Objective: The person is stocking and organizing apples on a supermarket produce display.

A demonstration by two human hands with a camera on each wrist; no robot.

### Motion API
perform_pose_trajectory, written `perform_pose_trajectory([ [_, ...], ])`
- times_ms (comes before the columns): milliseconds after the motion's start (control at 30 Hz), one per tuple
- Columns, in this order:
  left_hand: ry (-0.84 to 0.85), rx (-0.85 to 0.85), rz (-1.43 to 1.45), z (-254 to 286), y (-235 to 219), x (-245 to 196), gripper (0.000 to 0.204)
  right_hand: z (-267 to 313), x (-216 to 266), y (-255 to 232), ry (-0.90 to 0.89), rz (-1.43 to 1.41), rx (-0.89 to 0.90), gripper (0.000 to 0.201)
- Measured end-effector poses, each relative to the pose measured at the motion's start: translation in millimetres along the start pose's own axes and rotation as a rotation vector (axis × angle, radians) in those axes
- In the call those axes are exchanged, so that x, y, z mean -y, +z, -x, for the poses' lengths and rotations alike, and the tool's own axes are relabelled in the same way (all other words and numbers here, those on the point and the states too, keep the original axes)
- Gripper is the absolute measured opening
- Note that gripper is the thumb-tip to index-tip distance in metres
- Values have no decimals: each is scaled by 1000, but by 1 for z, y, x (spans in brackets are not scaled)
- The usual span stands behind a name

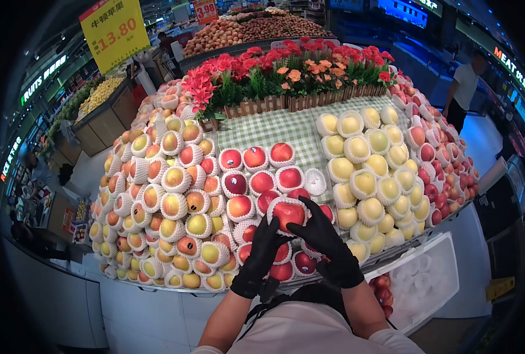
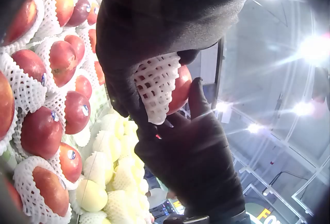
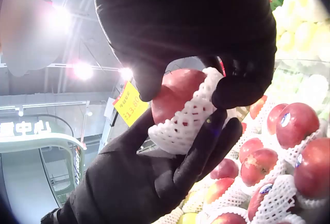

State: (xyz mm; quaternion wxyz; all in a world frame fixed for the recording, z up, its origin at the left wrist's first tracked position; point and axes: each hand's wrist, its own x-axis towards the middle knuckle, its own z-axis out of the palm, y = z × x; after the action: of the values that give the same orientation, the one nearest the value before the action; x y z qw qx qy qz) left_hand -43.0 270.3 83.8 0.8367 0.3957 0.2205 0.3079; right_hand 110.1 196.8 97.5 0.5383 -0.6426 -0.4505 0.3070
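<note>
apple (image 1: 288,213): 1, netted | left hand (image 1: 261,250): gripping it | right hand (image 1: 327,243): gripping it

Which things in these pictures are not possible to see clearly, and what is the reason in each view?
- Red apple: in the head view, both gloved hands cover its sides.
- Foam net: in the left wrist view, the left hand hides its top.
- Yellow price sign: in the right wrist view, too small and blurred to read.
- White box: contents half hidden, cut by the display edge.
</note>
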Motion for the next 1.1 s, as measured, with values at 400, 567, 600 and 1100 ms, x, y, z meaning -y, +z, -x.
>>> perform_pose_trajectory([
  [400, 0, 52, -3, 1, -4, -5, 51, 3, -4, -1, -50, -291, 5, 86],
  [567, 64, -10, -46, 4, -12, -5, 40, 7, -2, 8, -115, -343, 25, 94],
  [600, 98, 18, -182, 5, -11, -8, 42, 7, 3, 6, -103, -327, 56, 91],
  [1100, 133, -149, -230, 16, -1, -24, 36, 12, -15, 6, 73, -400, -27, 54],
])
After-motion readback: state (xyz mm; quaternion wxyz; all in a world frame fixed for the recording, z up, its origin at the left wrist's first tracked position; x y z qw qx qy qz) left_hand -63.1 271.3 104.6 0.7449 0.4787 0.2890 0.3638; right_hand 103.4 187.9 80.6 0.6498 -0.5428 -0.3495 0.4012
